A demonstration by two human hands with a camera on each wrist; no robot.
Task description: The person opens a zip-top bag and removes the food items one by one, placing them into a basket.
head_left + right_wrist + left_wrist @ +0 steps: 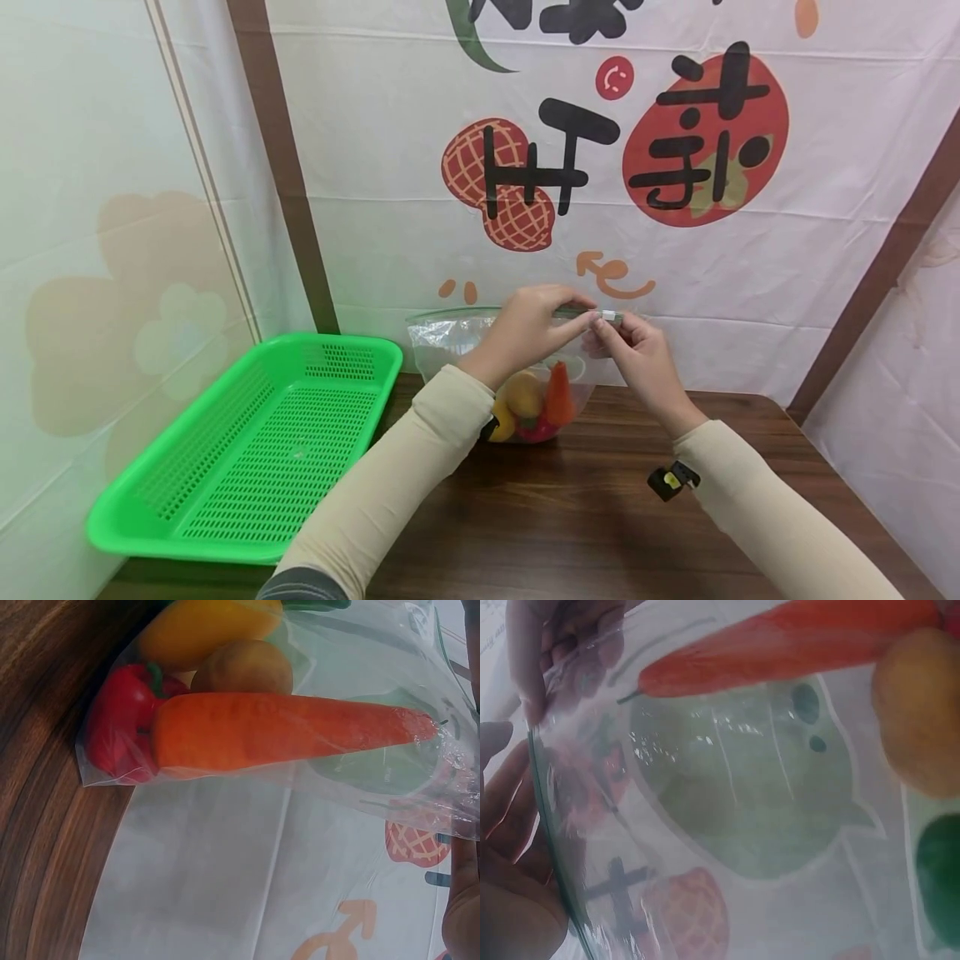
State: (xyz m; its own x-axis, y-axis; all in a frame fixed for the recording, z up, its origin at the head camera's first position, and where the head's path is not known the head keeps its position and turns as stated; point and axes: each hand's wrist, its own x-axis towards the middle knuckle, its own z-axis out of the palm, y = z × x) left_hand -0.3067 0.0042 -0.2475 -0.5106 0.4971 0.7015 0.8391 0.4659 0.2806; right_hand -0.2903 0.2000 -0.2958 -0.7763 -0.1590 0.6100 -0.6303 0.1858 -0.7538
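Note:
A clear zip bag (442, 337) stands upright on the table with its green-edged top raised. My left hand (525, 329) pinches that top edge near its right end. Close beside it, my right hand (641, 358) grips the corner by a small white slider (609, 316). Inside the bag are a carrot (285, 731), a brown potato-like piece (244, 667), a red bell pepper (120, 727) and a yellow fruit (206, 630). A dark green piece (941, 874) shows at the right edge of the left wrist view. My left forearm hides part of the bag in the head view.
To the left lies a green plastic basket (285, 467) with slotted walls and nothing in it. The dark wooden table (585, 517) meets a printed cloth backdrop (375, 167) behind the bag. Cloth also hangs on both sides.

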